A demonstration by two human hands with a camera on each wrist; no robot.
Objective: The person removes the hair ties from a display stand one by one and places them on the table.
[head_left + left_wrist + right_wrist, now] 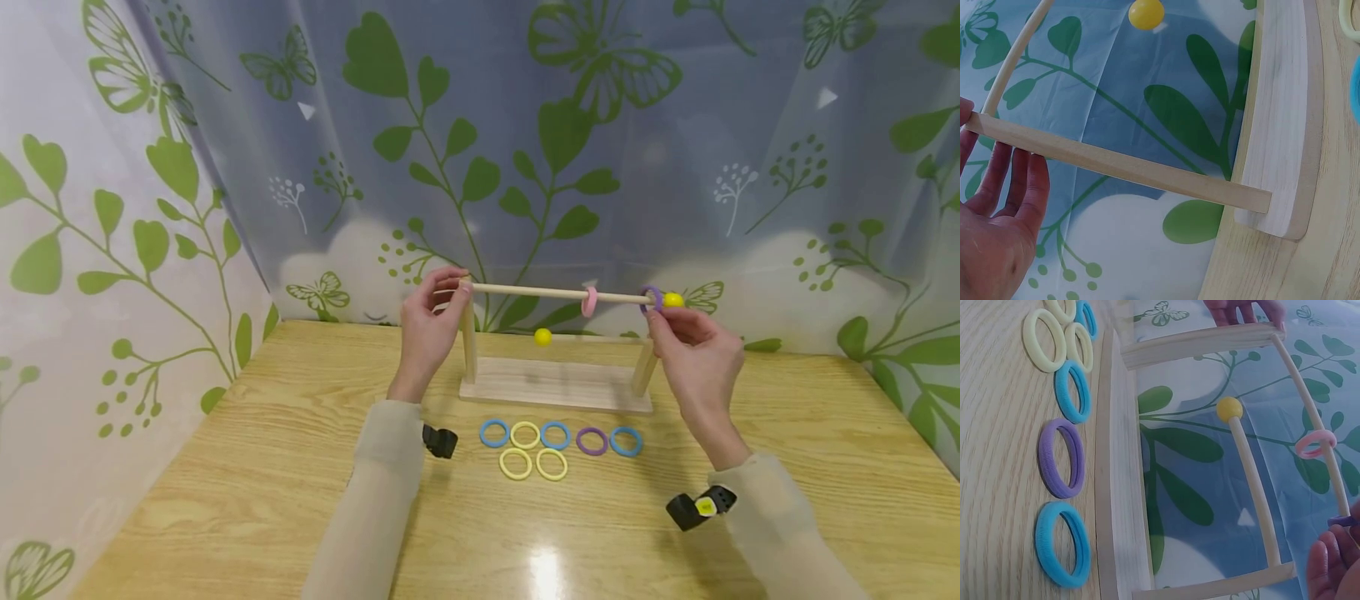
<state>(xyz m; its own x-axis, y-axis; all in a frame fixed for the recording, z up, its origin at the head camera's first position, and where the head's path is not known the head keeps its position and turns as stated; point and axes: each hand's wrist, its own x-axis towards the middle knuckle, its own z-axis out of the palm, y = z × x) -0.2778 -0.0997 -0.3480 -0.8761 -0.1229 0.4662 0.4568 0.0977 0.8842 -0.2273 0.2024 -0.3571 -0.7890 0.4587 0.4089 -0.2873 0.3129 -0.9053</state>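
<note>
My left hand (429,325) grips the top of the left post (469,337) of a wooden rack, thumb in front and fingers behind. From this post the upper rod (525,291) runs right to a yellow ball (673,300) at its free end. A pink hair tie (1315,444) hangs around that rod. Nearer the ball, my right hand (705,350) pinches a purple hair tie (1342,520) that encircles the rod. The lower rod (1254,481) extends left from the right post (644,368) and ends in another yellow ball (542,337).
The rack's flat base (555,383) stands on the wood-grain table (240,467). In front of it lie several loose hair ties: blue (626,429), purple (580,441) and pale yellow (516,477). A leaf-patterned curtain (480,100) hangs behind the table.
</note>
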